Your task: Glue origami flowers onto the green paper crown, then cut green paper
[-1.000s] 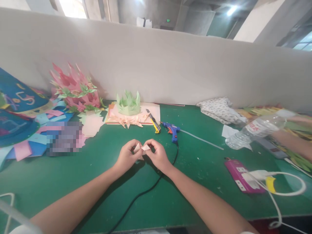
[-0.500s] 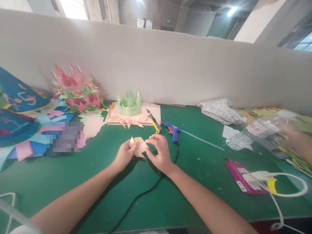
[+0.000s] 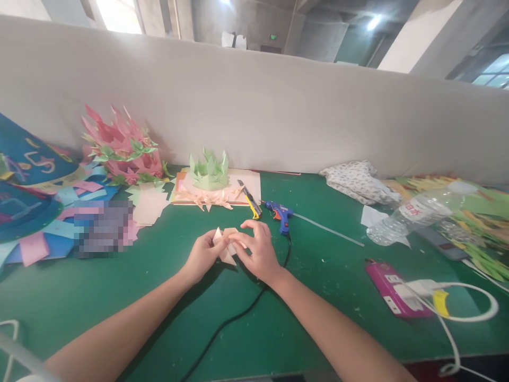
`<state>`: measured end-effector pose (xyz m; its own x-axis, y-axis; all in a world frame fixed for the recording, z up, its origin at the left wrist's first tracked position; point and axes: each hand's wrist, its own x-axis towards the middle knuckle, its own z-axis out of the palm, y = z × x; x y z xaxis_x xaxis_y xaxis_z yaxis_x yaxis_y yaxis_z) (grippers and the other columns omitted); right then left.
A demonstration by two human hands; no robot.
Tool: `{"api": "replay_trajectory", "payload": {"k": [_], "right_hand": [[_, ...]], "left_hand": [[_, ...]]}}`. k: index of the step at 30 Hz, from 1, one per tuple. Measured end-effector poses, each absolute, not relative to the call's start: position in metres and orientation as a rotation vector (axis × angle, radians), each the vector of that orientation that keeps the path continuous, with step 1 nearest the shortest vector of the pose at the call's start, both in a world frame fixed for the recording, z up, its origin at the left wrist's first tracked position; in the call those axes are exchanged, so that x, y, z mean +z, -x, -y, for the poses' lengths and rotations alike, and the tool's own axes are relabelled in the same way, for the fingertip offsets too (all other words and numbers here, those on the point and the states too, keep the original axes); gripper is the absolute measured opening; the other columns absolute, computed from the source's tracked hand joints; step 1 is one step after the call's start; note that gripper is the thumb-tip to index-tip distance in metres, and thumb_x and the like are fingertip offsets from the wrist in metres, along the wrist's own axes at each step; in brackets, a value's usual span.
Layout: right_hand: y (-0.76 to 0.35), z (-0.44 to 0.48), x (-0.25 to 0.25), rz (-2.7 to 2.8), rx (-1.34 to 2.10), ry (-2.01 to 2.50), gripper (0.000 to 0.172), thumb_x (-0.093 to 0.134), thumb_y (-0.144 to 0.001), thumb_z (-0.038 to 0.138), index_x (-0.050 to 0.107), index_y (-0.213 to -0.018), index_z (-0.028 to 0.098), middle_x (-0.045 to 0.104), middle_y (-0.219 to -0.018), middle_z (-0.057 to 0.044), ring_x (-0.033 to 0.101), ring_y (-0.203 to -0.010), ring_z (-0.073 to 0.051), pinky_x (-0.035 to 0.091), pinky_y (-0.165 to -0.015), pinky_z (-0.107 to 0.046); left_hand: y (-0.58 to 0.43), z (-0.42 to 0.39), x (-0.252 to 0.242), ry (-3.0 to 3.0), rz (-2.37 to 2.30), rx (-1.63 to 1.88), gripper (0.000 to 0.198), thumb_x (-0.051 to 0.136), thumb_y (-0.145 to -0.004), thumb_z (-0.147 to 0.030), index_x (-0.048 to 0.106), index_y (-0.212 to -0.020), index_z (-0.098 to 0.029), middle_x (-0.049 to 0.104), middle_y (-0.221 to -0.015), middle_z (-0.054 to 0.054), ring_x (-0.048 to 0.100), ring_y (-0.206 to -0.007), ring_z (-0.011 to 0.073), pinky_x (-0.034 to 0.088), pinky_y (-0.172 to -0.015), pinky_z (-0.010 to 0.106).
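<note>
A small pale peach piece of folded paper (image 3: 227,257) is held between both hands above the green table. My left hand (image 3: 202,257) pinches its left side, with a pointed corner sticking up past the thumb. My right hand (image 3: 256,249) grips the right part with thumb and fingertips, which hide some of the paper. Just beyond the hands lie a yellow utility knife (image 3: 251,200) and a blue glue gun (image 3: 281,213) with a clear glue stick in its back. Behind them, a light green paper crown (image 3: 209,171) stands on a stack of paper sheets (image 3: 248,183), beside peach folded pieces (image 3: 207,199).
Pink paper crowns (image 3: 123,148), blue cone hats (image 3: 34,159) and coloured paper scraps (image 3: 34,248) crowd the left. On the right are a plastic water bottle (image 3: 413,215), a patterned cloth (image 3: 353,180) and a magenta power strip (image 3: 392,286) with white cables. A black cord (image 3: 238,314) crosses the table.
My right fingers have closed in on the paper, whose right flap is now bent over toward the left hand. Another person's arm at the far right has gone out of view.
</note>
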<state>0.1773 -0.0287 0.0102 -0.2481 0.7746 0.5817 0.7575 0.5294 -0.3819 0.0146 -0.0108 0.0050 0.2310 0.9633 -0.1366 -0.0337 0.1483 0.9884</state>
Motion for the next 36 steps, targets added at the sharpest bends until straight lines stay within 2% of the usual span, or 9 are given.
{"api": "replay_trajectory", "payload": {"k": [9,17,23,27,36], "right_hand": [[-0.179,0.028,0.01,1.973,-0.059,1.274,0.015,0.056,-0.081,0.032,0.064,-0.091,0.023,0.051,-0.103,-0.007,0.045,-0.099,-0.023,0.033,-0.09,-0.04],[-0.182,0.028,0.009,2.009,-0.034,1.194,0.008,0.056,-0.082,0.024,0.062,-0.077,0.022,0.053,-0.098,-0.005,0.047,-0.097,-0.02,0.032,-0.089,-0.037],[-0.185,0.027,0.011,1.978,-0.09,1.193,0.008,0.059,-0.081,0.028,0.067,-0.081,0.026,0.055,-0.096,-0.004,0.047,-0.095,-0.02,0.032,-0.086,-0.037],[-0.189,0.027,0.01,1.989,-0.152,1.136,0.011,0.059,-0.082,0.025,0.068,-0.078,0.027,0.056,-0.095,-0.003,0.047,-0.095,-0.019,0.031,-0.087,-0.036],[-0.193,0.026,0.008,2.188,-0.276,1.04,0.017,0.056,-0.084,0.022,0.068,-0.086,0.033,0.058,-0.101,0.0,0.044,-0.096,-0.018,0.028,-0.085,-0.036]], "left_hand": [[-0.016,0.012,0.01,-1.067,-1.063,0.994,0.031,0.066,-0.069,-0.042,0.059,-0.078,-0.013,0.06,-0.061,-0.002,0.051,-0.052,0.0082,0.038,-0.049,0.019],[-0.017,0.011,0.005,-0.989,-1.001,0.997,0.036,0.065,-0.071,-0.043,0.056,-0.093,-0.016,0.064,-0.069,-0.002,0.059,-0.057,0.0114,0.046,-0.055,0.022],[-0.016,0.014,0.012,-0.959,-0.863,0.954,0.044,0.066,-0.072,-0.037,0.051,-0.108,-0.016,0.066,-0.089,0.003,0.062,-0.076,0.015,0.049,-0.071,0.028],[-0.016,0.013,0.011,-0.933,-0.827,0.951,0.049,0.069,-0.07,-0.029,0.047,-0.111,-0.015,0.066,-0.085,0.003,0.062,-0.075,0.0139,0.048,-0.07,0.026],[-0.014,0.01,0.007,-0.886,-0.872,0.973,0.045,0.069,-0.07,-0.028,0.047,-0.108,-0.016,0.066,-0.086,0.002,0.062,-0.077,0.0135,0.048,-0.076,0.029]]}}
